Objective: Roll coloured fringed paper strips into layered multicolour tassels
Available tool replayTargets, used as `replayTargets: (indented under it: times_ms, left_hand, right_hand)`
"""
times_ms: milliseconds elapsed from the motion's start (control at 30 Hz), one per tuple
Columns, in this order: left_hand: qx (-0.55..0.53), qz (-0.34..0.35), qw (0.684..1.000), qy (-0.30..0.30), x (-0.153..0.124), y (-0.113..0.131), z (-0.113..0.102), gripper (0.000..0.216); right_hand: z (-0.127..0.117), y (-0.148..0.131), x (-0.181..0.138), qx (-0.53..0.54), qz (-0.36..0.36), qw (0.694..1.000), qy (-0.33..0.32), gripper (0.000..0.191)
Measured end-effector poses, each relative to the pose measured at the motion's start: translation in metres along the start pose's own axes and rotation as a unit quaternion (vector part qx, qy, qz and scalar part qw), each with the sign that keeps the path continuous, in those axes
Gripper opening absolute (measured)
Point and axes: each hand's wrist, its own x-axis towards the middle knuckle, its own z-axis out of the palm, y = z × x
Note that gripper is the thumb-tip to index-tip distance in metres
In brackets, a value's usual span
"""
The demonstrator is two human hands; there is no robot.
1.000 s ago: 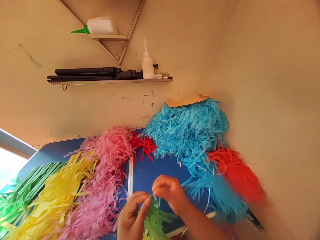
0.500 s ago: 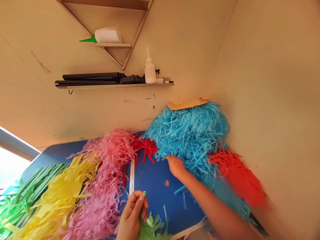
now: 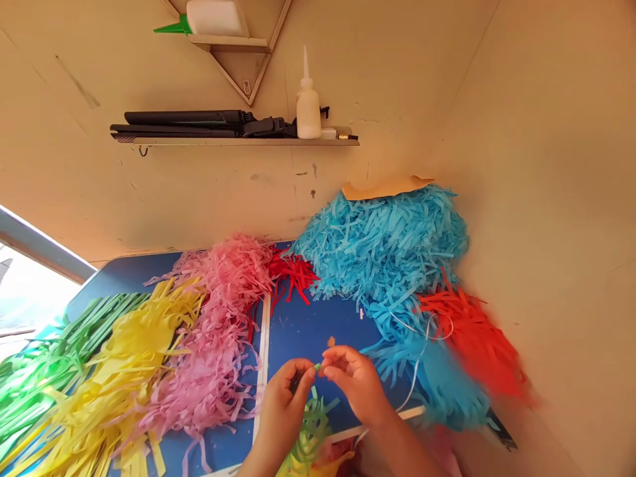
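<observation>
My left hand (image 3: 285,404) pinches the narrow tip of a green tissue paper fringe (image 3: 315,419) between thumb and fingertips. The fringe hangs below the hands, over the front edge of the blue table (image 3: 298,338), with yellow strips beneath it. Meeting the left hand at the green tip, my right hand (image 3: 356,385) has its thumb and fingers closed around it; whether anything else is between them is too small to tell. A large pile of light blue tissue fringe (image 3: 382,245) lies beyond the right hand.
Pink fringe (image 3: 213,358), yellow fringe (image 3: 134,351) and green fringe (image 3: 64,358) cover the table's left side. Red fringe (image 3: 477,338) lies at right, near a loose white string (image 3: 422,361). Above, a wall shelf (image 3: 238,142) holds a white bottle (image 3: 309,114) and black hair straighteners (image 3: 183,122).
My right hand has come back from the edge of the blue pile to the green tip in my left hand. The view has tilted downward.
</observation>
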Motion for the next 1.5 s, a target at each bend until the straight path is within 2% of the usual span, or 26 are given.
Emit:
replayTargets:
  times_ms: [100, 300, 500, 667, 767, 833, 933, 1033, 1133, 1200, 1300, 1400, 1500]
  left_hand:
    - [0.051, 0.040, 0.998, 0.005, -0.002, 0.002, -0.002, 0.034]
    - [0.116, 0.118, 0.986, -0.025, -0.004, 0.007, -0.007, 0.025]
    - [0.140, 0.133, 0.980, -0.043, -0.006, 0.011, -0.004, 0.025]
    - [0.157, 0.140, 0.977, -0.040, -0.008, 0.011, 0.000, 0.025]
    - [0.169, 0.157, 0.971, -0.062, -0.007, 0.009, 0.000, 0.025]
    - [0.162, 0.148, 0.973, -0.069, -0.007, 0.007, 0.000, 0.023]
    - [0.101, 0.089, 0.988, -0.070, -0.008, 0.005, 0.000, 0.011]
    - [0.039, 0.035, 0.994, -0.092, -0.008, 0.005, -0.002, 0.009]
    - [0.014, 0.017, 0.994, -0.108, -0.006, 0.006, -0.005, 0.012]
    - [0.015, 0.018, 0.993, -0.115, -0.004, 0.006, -0.007, 0.013]
    - [0.054, 0.057, 0.991, -0.104, 0.001, 0.007, -0.007, 0.013]
    - [0.108, 0.118, 0.982, -0.096, 0.005, 0.009, -0.007, 0.011]
    - [0.144, 0.147, 0.974, -0.097, 0.005, 0.006, -0.008, 0.015]
  right_hand:
    - [0.000, -0.001, -0.004, 0.003, -0.002, 1.000, 0.016, 0.025]
    - [0.001, 0.001, -0.010, -0.019, -0.015, 0.999, 0.045, 0.027]
    - [-0.006, 0.002, -0.014, -0.096, -0.063, 0.992, 0.047, 0.022]
    - [-0.008, 0.001, -0.018, -0.143, -0.070, 0.987, 0.027, 0.013]
    - [-0.009, -0.001, -0.020, -0.200, -0.099, 0.975, 0.011, 0.009]
    - [-0.010, -0.002, -0.020, -0.231, -0.117, 0.966, -0.011, 0.008]
    - [-0.010, 0.000, -0.021, -0.225, -0.110, 0.968, -0.013, 0.006]
    - [-0.010, 0.001, -0.021, -0.185, -0.073, 0.980, -0.002, 0.006]
    - [-0.012, -0.003, -0.018, -0.107, -0.021, 0.994, -0.032, 0.017]
    - [-0.014, -0.007, -0.015, -0.081, 0.004, 0.995, -0.051, 0.017]
    - [-0.016, -0.013, -0.013, -0.148, -0.021, 0.987, -0.053, 0.011]
    - [-0.016, -0.016, -0.016, -0.245, -0.087, 0.965, -0.040, 0.013]
    - [-0.017, -0.018, -0.019, -0.284, -0.114, 0.952, -0.013, 0.015]
